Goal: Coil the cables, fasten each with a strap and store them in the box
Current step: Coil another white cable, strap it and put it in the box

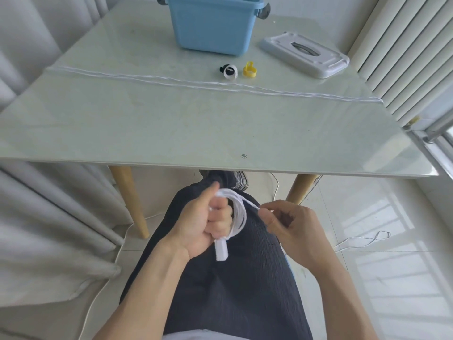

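Note:
My left hand (pixel 208 218) grips a coil of white cable (pixel 239 212) over my lap, below the table's front edge; the cable's white plug (pixel 221 250) hangs under the fist. My right hand (pixel 291 228) pinches the cable's free strand just right of the coil. Another white cable (pixel 196 82) lies stretched across the table. Beside it lie a white strap (pixel 231 72), rolled together with a black one, and a rolled yellow strap (pixel 249 70). The blue box (pixel 215 28) stands open at the back.
The box's white lid (pixel 305 54) lies at the back right of the glass table (pixel 147 123). Loose white cable (pixel 362 240) trails on the tiled floor to the right and left. Curtains hang at the left, a window at the right.

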The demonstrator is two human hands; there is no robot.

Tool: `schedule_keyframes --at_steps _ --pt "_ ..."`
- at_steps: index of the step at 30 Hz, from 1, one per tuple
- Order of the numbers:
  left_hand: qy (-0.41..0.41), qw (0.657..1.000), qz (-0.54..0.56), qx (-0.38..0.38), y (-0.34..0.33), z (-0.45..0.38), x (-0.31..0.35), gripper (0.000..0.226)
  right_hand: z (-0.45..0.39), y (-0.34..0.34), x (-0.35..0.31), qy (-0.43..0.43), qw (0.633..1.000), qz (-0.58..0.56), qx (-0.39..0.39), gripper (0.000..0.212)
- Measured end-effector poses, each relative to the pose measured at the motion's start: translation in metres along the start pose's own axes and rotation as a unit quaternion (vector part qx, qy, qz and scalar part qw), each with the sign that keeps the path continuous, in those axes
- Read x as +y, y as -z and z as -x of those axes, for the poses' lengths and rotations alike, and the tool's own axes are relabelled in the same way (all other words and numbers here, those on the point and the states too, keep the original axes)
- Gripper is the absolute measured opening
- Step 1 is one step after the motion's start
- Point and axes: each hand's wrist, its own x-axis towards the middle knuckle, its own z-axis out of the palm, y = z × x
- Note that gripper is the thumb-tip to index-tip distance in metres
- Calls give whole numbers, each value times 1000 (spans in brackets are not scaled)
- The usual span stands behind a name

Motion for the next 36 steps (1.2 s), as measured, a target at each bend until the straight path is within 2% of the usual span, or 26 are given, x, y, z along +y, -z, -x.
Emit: schedule_keyframes --at_steps 2,5,8,13,18,21,22,24,26,28,30,33,36 --pt "-27 984 178 0 7 -7 0 44 0 -2 4 0 1000 0 4 9" --pt "-88 944 319 -4 20 -11 3 47 1 -3 7 -15 1000 -6 17 7" --pt "-115 923 366 3 23 -10 7 44 4 -4 8 -12 1000 14 -8 8" --pt "-127 914 377 73 21 -13 5 45 8 -7 3 -5 990 104 -95 10" --pt "-158 932 271 180 15 -16 2 43 15 -15 -5 33 968 139 -207 29" --pt "-168 944 188 212 9 -16 -3 30 18 -21 -11 87 957 156 -227 23" --pt "-180 949 133 222 7 -17 -6 27 19 -23 -13 101 956 156 -228 20" --pt "-226 947 -43 225 4 -14 -11 25 21 -25 -17 111 962 127 -215 21" --pt "-253 923 -226 180 2 -11 -13 29 21 -26 -18 118 972 87 -182 26" --pt "-215 911 -333 111 -1 -5 -12 30 19 -25 -19 145 980 61 -124 26" --pt "-161 929 -331 49 -8 1 -12 38 18 -25 -18 187 981 27 -35 26" --pt "-152 941 -300 -27 -20 9 -10 71 17 -28 -15 215 974 -34 62 19" --pt "-149 927 -339 -58 -27 11 -4 67 21 -37 -14 239 962 -19 127 13"
